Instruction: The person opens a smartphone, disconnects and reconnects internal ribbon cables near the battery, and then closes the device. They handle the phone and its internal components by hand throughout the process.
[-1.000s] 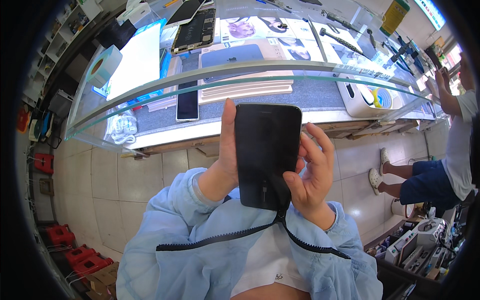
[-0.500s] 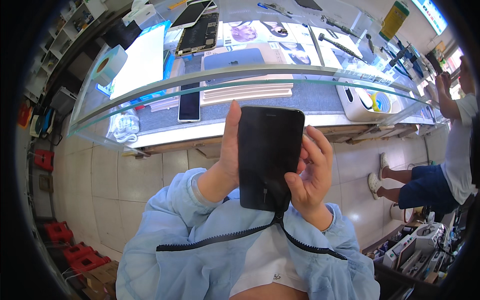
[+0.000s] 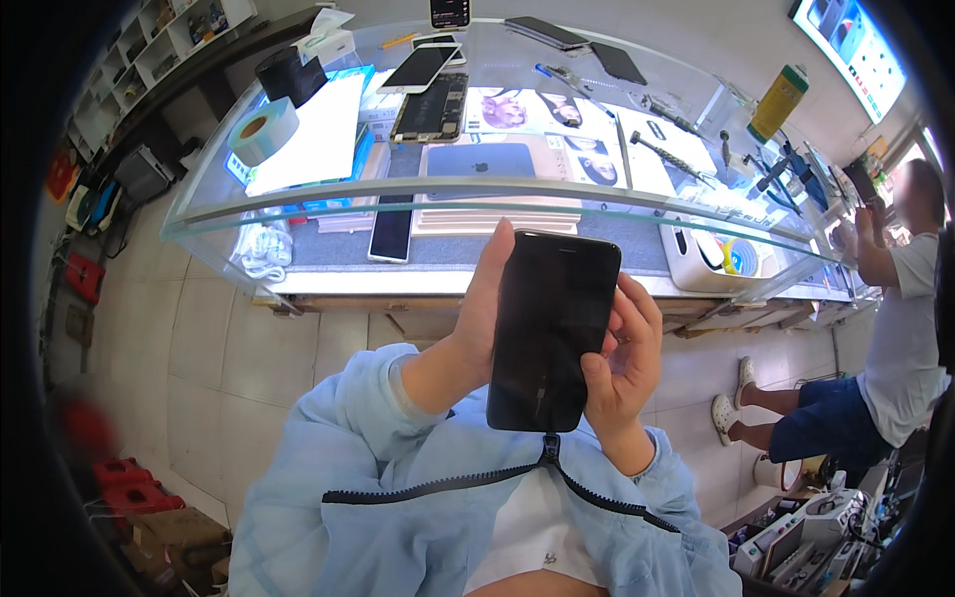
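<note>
A black smartphone (image 3: 553, 333) with a dark screen is held upright in front of my chest, and a small faint mark shows low on its glass. My left hand (image 3: 479, 310) grips its left edge, thumb along the side and the other fingers hidden behind. Curled around the right edge is my right hand (image 3: 627, 363), its thumb at the lower right side and its fingertips by the upper right edge. Beyond the phone stands a glass display counter (image 3: 378, 207).
On the counter lie a white phone (image 3: 422, 68), an opened phone body (image 3: 431, 107), a tape roll (image 3: 263, 131), a screwdriver (image 3: 668, 155) and a yellow-green can (image 3: 779, 103). Inside are another phone (image 3: 390, 235) and a white bin (image 3: 692, 261). At right stands a person (image 3: 900, 328); red stools (image 3: 134, 488) sit lower left.
The view has tilted up, showing more of the counter's far side. Both hands still hold the phone, which appears slightly farther right and lower.
</note>
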`<act>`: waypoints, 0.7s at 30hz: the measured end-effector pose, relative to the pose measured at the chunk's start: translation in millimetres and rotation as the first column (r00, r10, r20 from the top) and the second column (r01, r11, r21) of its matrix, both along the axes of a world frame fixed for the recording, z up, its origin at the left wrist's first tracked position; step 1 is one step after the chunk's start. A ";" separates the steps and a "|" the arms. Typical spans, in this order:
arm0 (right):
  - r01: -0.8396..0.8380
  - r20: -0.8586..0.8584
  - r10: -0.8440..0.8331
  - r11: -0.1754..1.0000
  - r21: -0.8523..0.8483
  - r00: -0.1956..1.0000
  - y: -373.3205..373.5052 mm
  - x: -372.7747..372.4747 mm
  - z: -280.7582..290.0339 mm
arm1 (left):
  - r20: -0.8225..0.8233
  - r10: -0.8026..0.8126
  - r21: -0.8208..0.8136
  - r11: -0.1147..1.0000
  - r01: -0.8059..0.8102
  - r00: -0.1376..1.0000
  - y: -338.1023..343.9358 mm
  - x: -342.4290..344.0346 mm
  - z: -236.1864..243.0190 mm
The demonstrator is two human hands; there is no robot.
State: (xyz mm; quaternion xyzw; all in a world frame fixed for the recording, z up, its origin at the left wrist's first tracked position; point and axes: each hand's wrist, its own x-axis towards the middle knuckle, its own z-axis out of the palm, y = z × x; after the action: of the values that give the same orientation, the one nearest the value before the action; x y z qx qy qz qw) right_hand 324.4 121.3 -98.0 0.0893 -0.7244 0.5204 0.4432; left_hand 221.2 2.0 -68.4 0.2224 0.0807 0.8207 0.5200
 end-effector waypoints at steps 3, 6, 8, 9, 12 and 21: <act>-0.018 -0.004 0.018 0.999 0.035 1.000 9.0 -6.2 8.0 | -0.024 0.023 0.026 0.999 -0.022 0.999 5.9 -5.1 8.0; -0.056 0.030 0.054 0.995 0.078 0.998 20.7 -18.9 16.4 | 0.000 0.066 0.013 0.998 -0.066 0.998 13.0 -14.8 14.1; -0.096 0.012 0.095 0.991 0.090 0.995 31.3 -36.4 21.4 | -0.010 0.048 -0.021 0.999 -0.049 0.999 16.0 -28.8 23.2; -0.119 0.002 0.120 0.989 0.092 0.993 36.0 -46.4 23.7 | -0.016 0.044 -0.042 0.998 -0.044 0.999 17.0 -37.3 27.7; -0.274 0.082 0.269 0.961 0.047 0.960 49.7 -64.6 36.4 | 0.121 0.072 -0.001 0.997 -0.072 0.990 20.9 -61.6 43.8; -0.493 0.245 0.447 0.851 0.181 0.860 68.8 -136.9 98.8 | 0.159 0.410 -0.120 0.911 -0.394 0.898 26.4 -119.7 96.2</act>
State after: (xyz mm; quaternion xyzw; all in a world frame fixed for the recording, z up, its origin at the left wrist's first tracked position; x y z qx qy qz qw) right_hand 187.5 190.1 0.8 0.2658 -0.7767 0.5289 0.2152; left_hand 101.5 28.4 27.8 0.1031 0.1121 0.9230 0.3535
